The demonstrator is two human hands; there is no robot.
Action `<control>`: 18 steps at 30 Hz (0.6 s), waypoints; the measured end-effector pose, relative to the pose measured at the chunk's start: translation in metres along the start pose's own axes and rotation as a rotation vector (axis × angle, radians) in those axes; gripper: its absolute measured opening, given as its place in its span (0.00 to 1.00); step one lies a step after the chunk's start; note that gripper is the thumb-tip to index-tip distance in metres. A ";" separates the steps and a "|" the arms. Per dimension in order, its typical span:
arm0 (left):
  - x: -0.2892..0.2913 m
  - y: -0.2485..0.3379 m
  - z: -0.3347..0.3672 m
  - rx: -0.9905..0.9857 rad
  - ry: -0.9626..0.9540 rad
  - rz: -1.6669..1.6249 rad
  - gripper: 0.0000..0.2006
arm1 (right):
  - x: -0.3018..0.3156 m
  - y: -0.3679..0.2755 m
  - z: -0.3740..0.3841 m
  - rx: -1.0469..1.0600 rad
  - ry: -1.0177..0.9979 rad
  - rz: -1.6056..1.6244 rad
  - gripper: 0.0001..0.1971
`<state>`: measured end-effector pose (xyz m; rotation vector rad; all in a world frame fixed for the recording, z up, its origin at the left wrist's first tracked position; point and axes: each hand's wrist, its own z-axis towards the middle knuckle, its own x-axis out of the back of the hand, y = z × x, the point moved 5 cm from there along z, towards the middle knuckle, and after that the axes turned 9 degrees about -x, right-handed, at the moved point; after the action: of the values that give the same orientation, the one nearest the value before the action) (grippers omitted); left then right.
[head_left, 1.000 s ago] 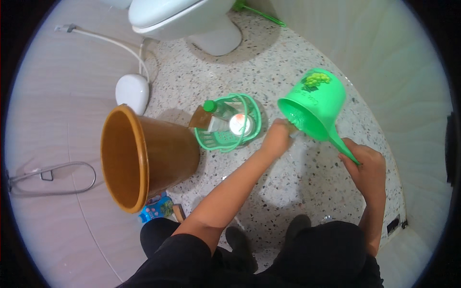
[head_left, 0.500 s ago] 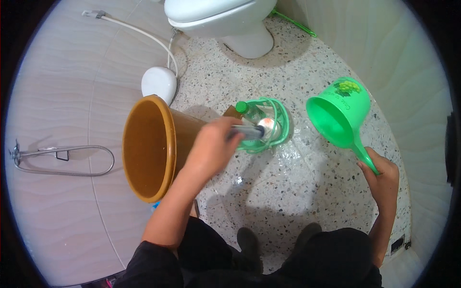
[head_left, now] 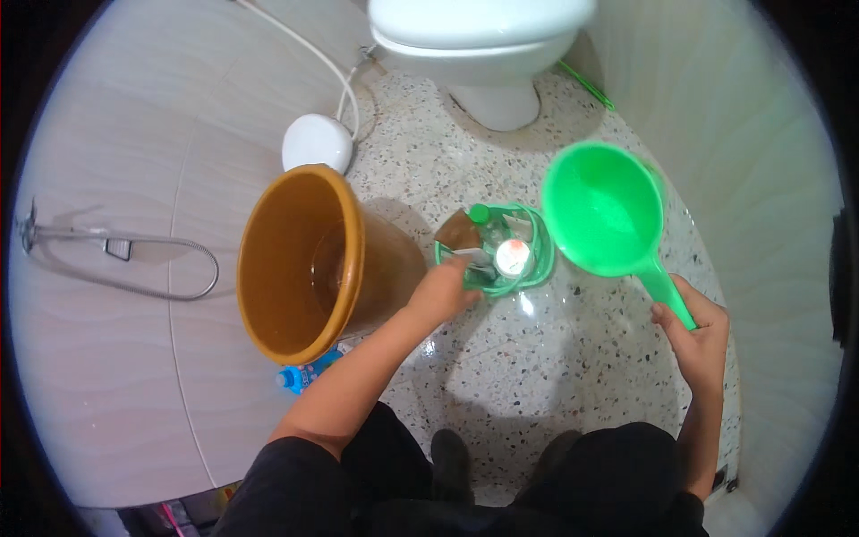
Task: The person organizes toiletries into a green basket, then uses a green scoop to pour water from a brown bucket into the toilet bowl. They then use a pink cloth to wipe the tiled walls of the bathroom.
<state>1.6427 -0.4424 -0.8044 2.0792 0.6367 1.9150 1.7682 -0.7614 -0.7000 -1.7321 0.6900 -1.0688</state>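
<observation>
Moved since half second ago: left hand (head_left: 443, 291) from bucket side onto rim of green basket (head_left: 537, 259) on speckled floor, fingers curled on edge. Right hand (head_left: 693, 327) clamped round handle of green dipper (head_left: 599, 210), raised beside basket. Bottles (head_left: 501, 255) inside basket. Brown bucket (head_left: 300, 259) just left; toilet (head_left: 488, 45) beyond.

Bucket (head_left: 300, 259) left of basket (head_left: 537, 259), dipper (head_left: 604, 210) right of it, toilet (head_left: 483, 45) behind, bottles (head_left: 501, 251) in basket

Green-capped bottle (head_left: 483, 225) and brown packet (head_left: 458, 231) in green basket (head_left: 540, 259); blue bottle (head_left: 306, 374) beside brown bucket (head_left: 300, 259)
</observation>
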 end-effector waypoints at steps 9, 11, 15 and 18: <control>0.041 0.004 -0.067 0.132 -0.473 -0.059 0.30 | -0.170 -0.216 0.017 0.555 -0.650 0.200 0.17; 0.049 0.016 -0.055 -0.045 -0.392 -0.019 0.32 | -0.224 -0.227 0.024 0.580 -0.736 0.051 0.17; 0.008 -0.016 -0.044 -0.190 -0.317 -0.118 0.31 | -0.320 -0.226 0.024 0.534 -0.734 -0.368 0.15; -0.002 -0.030 -0.042 -0.160 -0.380 -0.251 0.31 | -0.346 -0.214 0.024 0.529 -0.652 -0.449 0.16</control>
<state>1.5964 -0.4217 -0.8154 2.0682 0.5991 1.3430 1.6280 -0.3857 -0.6282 -1.6406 -0.3786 -0.7917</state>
